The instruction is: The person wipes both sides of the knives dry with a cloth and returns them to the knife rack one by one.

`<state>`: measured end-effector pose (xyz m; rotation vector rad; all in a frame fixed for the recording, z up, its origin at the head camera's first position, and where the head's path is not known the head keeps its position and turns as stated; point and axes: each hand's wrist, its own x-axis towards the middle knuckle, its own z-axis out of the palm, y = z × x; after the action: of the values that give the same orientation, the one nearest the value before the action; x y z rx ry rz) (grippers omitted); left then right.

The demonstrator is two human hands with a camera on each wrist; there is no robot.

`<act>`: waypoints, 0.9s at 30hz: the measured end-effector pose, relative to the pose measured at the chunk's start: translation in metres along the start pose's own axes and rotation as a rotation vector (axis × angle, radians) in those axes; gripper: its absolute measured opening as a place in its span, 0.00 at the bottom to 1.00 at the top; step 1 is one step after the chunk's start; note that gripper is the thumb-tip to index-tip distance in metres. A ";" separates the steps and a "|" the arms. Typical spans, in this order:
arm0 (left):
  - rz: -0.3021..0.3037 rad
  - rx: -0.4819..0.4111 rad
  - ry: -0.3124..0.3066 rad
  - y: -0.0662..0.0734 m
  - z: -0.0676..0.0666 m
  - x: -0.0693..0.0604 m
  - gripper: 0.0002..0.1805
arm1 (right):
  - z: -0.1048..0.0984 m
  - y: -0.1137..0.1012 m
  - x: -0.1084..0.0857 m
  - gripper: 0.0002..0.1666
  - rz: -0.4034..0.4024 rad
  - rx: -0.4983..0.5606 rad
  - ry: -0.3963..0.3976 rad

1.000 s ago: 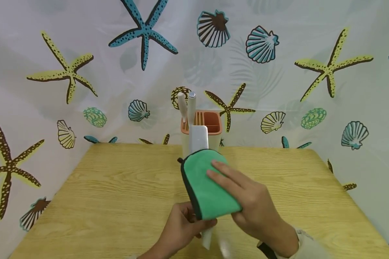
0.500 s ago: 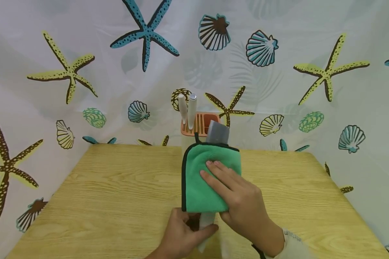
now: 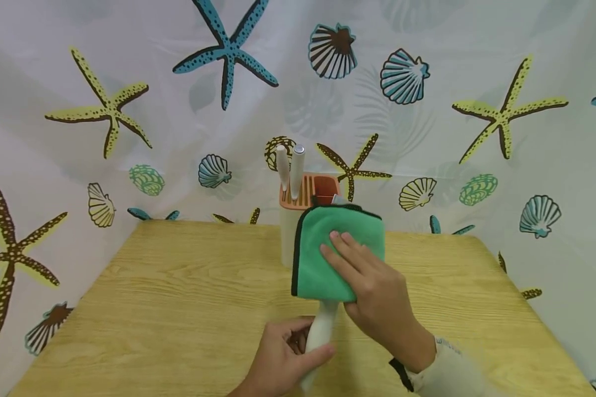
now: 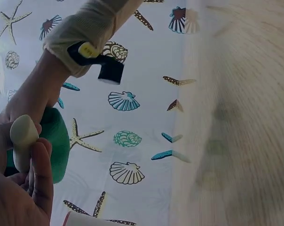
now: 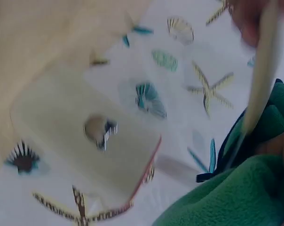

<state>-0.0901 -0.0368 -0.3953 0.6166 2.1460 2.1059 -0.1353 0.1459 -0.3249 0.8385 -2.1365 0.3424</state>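
Observation:
My left hand [image 3: 283, 355] grips the white handle [image 3: 322, 328] of a broad-bladed kitchen knife, which points away from me. A green cloth [image 3: 310, 253] with black edging lies folded over the blade; only a small bit of metal shows past its far edge. My right hand [image 3: 377, 292] holds the cloth, fingers laid along its top. In the left wrist view the butt of the handle [image 4: 23, 136] stands out between thumb and fingers. The right wrist view shows the blade running between the folds of the cloth [image 5: 231, 197].
A white knife block [image 3: 289, 237] with an orange slotted top stands at the back of the wooden table [image 3: 189, 298], just behind the cloth. Two white handles [image 3: 296, 171] stick up from its left slots. A shell-and-starfish curtain [image 3: 258, 121] encloses the back and sides.
The cloth has slid along the blade, away from the handle, under my right hand, covering more of the tip and baring the handle. The blade's far end has swung to the right.

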 end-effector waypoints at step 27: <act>0.169 -0.035 0.057 -0.002 -0.004 0.005 0.12 | -0.003 -0.028 -0.019 0.54 0.014 0.161 -0.065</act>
<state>-0.0966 -0.0393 -0.3954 0.7684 2.1514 2.2668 -0.1060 0.1352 -0.3381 0.9372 -2.1975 0.5065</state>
